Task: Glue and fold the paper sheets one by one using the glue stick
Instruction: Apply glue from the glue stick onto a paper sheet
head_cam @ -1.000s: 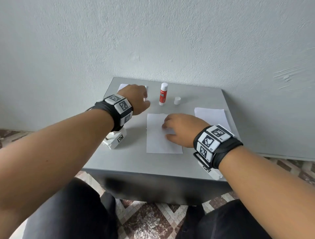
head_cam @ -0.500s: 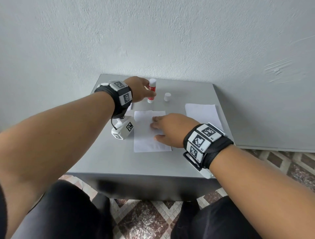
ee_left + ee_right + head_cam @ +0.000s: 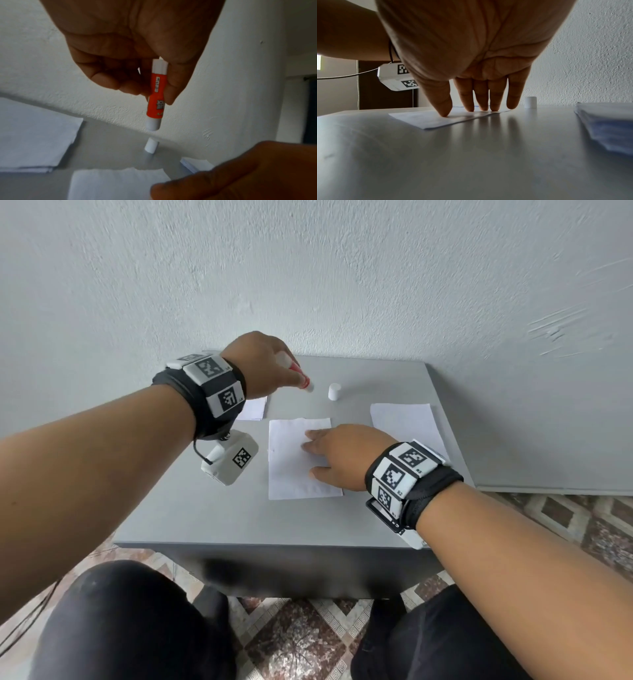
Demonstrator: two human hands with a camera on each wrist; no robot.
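My left hand (image 3: pixel 263 364) holds the red and white glue stick (image 3: pixel 300 378) above the back of the grey table (image 3: pixel 212 518), tip tilted down. The left wrist view shows thumb and fingers pinching the glue stick (image 3: pixel 157 96), uncapped, over its white cap (image 3: pixel 151 147). A white paper sheet (image 3: pixel 291 467) lies in the table's middle. My right hand (image 3: pixel 342 453) lies flat on its right half, and in the right wrist view its straight fingers (image 3: pixel 480 100) press the sheet (image 3: pixel 426 120) down.
The white cap (image 3: pixel 334 391) stands upright behind the sheet. A stack of unfolded sheets (image 3: pixel 407 426) lies at the right edge, seen close as the stack (image 3: pixel 606 121). Folded papers (image 3: pixel 253 409) lie at the back left under my left wrist. A wall stands right behind the table.
My left hand reached the standing glue stick, gripped it and lifted it off the table, tilting it. My right hand stayed flat on the sheet.
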